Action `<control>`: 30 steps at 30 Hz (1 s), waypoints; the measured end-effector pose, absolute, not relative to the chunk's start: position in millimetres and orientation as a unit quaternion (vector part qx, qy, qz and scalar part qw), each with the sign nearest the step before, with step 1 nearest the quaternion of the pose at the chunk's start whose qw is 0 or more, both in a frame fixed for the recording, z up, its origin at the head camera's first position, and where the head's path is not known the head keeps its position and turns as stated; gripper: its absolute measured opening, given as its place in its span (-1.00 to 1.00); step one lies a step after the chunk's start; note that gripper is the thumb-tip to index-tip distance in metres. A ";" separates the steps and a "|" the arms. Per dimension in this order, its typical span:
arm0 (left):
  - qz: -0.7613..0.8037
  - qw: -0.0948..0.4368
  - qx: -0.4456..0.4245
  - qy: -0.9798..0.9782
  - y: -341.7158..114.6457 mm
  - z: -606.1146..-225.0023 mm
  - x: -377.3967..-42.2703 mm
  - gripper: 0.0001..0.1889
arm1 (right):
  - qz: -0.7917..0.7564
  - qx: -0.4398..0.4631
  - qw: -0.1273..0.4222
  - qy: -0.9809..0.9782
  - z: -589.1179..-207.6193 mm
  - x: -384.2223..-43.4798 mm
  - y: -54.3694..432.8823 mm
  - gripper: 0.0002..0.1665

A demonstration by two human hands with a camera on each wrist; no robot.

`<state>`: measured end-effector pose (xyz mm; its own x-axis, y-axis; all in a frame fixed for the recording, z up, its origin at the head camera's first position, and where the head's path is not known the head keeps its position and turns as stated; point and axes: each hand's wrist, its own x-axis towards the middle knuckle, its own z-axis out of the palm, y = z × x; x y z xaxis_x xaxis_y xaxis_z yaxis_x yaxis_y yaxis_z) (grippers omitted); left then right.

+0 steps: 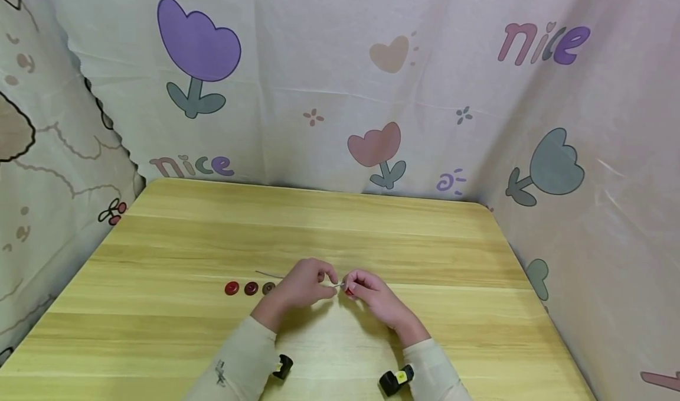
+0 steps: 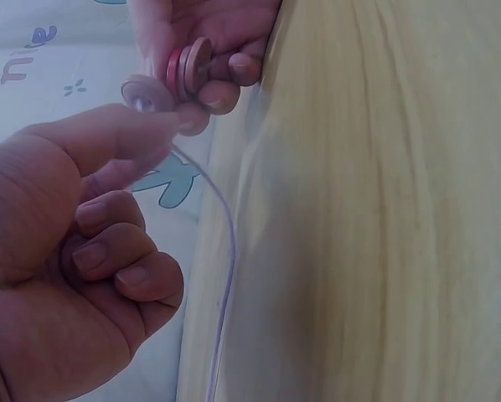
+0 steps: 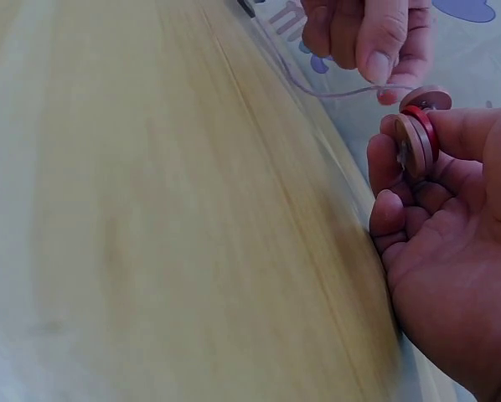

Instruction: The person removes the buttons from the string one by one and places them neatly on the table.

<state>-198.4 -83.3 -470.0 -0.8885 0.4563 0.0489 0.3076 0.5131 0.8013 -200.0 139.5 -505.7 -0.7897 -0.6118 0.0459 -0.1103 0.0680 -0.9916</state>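
Note:
Between thumb and forefinger my left hand (image 1: 305, 283) pinches a thin pale cord (image 2: 227, 243), whose loose length trails over the table to the left. My right hand (image 1: 377, 297) holds several round buttons threaded on that cord, among them a red button (image 3: 426, 130) and brown buttons (image 3: 408, 144). One more brown button (image 3: 431, 96) sits tilted at the end of the group, right by the left fingertips. On the table left of my hands lie a red button (image 1: 231, 288), a dark red button (image 1: 251, 288) and a brown button (image 1: 268, 287) partly covered by the left wrist.
The wooden table (image 1: 319, 230) stretches out under both hands, its far edge against a printed curtain (image 1: 297, 64). Black wrist devices (image 1: 396, 380) show beside both pale sleeves (image 1: 239, 359). Another curtain side (image 1: 64, 170) runs along the table's left edge.

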 end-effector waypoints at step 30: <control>0.458 0.036 0.254 0.851 -70.4 -471.4 -196.4 -0.69 | -0.636 -0.249 0.198 0.703 -504.8 -200.0 138.9 -0.73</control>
<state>-196.4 -70.4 -471.4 -0.8680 0.4661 0.1715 0.3998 0.4509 0.7981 -200.0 138.9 -504.8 -0.7981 -0.6012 0.0390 -0.0982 0.0660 -0.9930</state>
